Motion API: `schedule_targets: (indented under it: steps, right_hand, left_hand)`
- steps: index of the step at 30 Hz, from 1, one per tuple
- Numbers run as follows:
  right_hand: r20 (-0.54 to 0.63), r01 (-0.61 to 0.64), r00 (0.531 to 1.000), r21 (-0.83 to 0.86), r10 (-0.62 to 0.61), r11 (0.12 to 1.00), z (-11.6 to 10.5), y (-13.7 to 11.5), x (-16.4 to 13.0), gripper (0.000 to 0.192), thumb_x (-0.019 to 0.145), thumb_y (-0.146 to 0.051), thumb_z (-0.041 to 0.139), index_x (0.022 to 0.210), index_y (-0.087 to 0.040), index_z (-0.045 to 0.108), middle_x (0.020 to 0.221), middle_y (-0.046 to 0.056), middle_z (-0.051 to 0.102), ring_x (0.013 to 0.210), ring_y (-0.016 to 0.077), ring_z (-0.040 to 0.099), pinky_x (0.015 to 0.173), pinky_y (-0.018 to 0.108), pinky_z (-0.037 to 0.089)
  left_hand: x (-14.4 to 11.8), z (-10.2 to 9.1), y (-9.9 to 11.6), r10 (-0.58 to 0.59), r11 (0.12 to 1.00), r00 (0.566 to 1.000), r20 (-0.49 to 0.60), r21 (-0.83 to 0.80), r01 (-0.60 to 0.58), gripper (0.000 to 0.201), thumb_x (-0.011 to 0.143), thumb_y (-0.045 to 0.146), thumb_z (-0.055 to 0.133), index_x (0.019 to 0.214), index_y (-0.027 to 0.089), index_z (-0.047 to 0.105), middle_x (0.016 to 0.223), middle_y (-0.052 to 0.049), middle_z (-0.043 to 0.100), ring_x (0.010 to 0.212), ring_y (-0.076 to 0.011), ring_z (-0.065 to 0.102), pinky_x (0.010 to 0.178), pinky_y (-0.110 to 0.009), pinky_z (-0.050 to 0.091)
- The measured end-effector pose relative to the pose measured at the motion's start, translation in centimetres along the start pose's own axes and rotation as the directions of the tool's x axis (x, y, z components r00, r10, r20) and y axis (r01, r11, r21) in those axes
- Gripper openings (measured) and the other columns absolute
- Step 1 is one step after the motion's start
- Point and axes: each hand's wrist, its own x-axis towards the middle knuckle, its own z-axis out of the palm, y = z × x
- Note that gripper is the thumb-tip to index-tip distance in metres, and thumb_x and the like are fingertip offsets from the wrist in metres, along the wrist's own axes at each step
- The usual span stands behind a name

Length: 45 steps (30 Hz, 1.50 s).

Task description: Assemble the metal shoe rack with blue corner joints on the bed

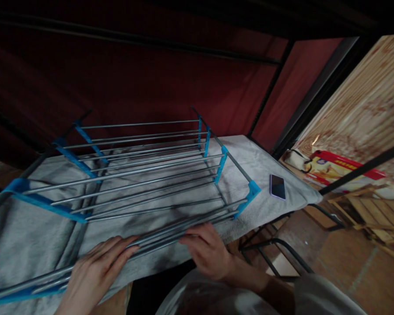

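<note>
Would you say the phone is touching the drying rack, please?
Apart. The head view shows the phone lying flat on the grey cloth, to the right of the rack, with a strip of bare cloth between it and the rack's blue corner.
</note>
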Motion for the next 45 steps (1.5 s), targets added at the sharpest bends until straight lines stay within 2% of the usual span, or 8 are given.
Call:
schedule_targets:
  steps: [2,3,6,8,12,24,33,45]
  right_hand:
    - [-0.179,-0.213,0.959,0.056,0.219,0.975,-2.3,2.0,-2.5,0.02,0.095,-0.015,0.045,0.106,-0.022,0.061,0.101,0.006,0.062,0.096,0.0161,0.058,0.086,0.03,0.049]
    - [-0.284,-0.332,0.896,0.081,0.341,0.94,-3.4,3.3,-3.6,0.016,0.095,-0.017,0.045,0.101,-0.021,0.059,0.097,0.006,0.06,0.095,0.0169,0.058,0.085,0.031,0.049]
    - [-0.564,-0.62,0.545,0.227,0.62,0.751,-5.9,7.5,-5.9,0.017,0.093,-0.028,0.051,0.108,-0.021,0.056,0.108,0.008,0.059,0.099,0.0192,0.057,0.088,0.035,0.049]
    - [-0.502,-0.671,0.463,0.341,0.731,0.659,-6.6,9.9,-6.5,0.034,0.09,-0.032,0.054,0.122,-0.02,0.055,0.123,0.011,0.059,0.108,0.0206,0.058,0.096,0.038,0.049]
    - [-0.246,-0.664,0.553,0.447,0.796,0.599,-6.1,12.2,-6.6,0.044,0.086,-0.032,0.054,0.127,-0.019,0.061,0.126,0.012,0.066,0.121,0.0233,0.059,0.113,0.046,0.04]
    - [-0.267,-0.673,0.627,0.288,0.732,0.681,-5.0,11.5,-7.5,0.054,0.09,-0.025,0.051,0.144,-0.02,0.051,0.139,0.013,0.061,0.134,0.024,0.053,0.118,0.049,0.036]
    - [-0.24,-0.676,0.629,0.301,0.739,0.673,-4.8,11.4,-7.5,0.055,0.09,-0.024,0.051,0.144,-0.018,0.048,0.144,0.015,0.056,0.135,0.025,0.053,0.117,0.048,0.038]
    - [-0.246,-0.667,0.639,0.295,0.729,0.684,-4.6,11.4,-7.6,0.054,0.091,-0.026,0.052,0.144,-0.018,0.048,0.142,0.016,0.058,0.132,0.0238,0.056,0.114,0.044,0.043]
  left_hand:
    - [-0.1,0.1,-0.2,0.014,1.0,1.0,-0.007,0.008,-0.014,0.041,0.1,0.056,0.045,0.111,0.03,0.075,0.096,0.001,0.078,0.085,-0.0194,0.075,0.077,-0.025,0.057]
    - [-0.2,0.2,-0.3,0.024,1.0,1.0,-0.006,0.01,-0.024,0.041,0.1,0.056,0.045,0.11,0.031,0.075,0.096,0.002,0.078,0.085,-0.0195,0.075,0.076,-0.026,0.057]
    - [-0.3,0.4,-0.4,0.078,0.997,0.997,-0.005,0.027,-0.078,0.042,0.102,0.054,0.041,0.107,0.031,0.076,0.096,0.003,0.078,0.084,-0.0193,0.075,0.074,-0.026,0.057]
    - [-0.1,0.4,-0.2,0.107,0.993,0.994,-0.017,0.046,-0.106,0.042,0.103,0.052,0.04,0.107,0.03,0.075,0.095,0.003,0.079,0.083,-0.019,0.075,0.073,-0.026,0.057]
    - [0.5,0.1,0.3,0.109,0.993,0.993,-0.034,0.049,-0.108,0.044,0.103,0.051,0.037,0.105,0.03,0.075,0.089,0.003,0.078,0.077,-0.0184,0.074,0.07,-0.026,0.056]
    - [-0.4,0.3,-0.7,0.029,1.0,1.0,-0.01,0.011,-0.029,0.041,0.1,0.054,0.041,0.102,0.034,0.078,0.093,0.002,0.079,0.078,-0.0216,0.075,0.068,-0.03,0.059]
    - [0.5,-0.3,0.0,0.106,0.99,0.994,-0.038,0.103,-0.102,0.055,0.103,0.055,0.03,0.092,0.033,0.079,0.089,0.004,0.079,0.074,-0.0212,0.075,0.064,-0.031,0.058]
    - [-1.0,0.5,-1.1,0.017,0.999,1.0,-0.02,0.046,-0.016,0.049,0.1,0.059,0.037,0.099,0.036,0.079,0.094,0.002,0.079,0.08,-0.0237,0.075,0.071,-0.034,0.06]
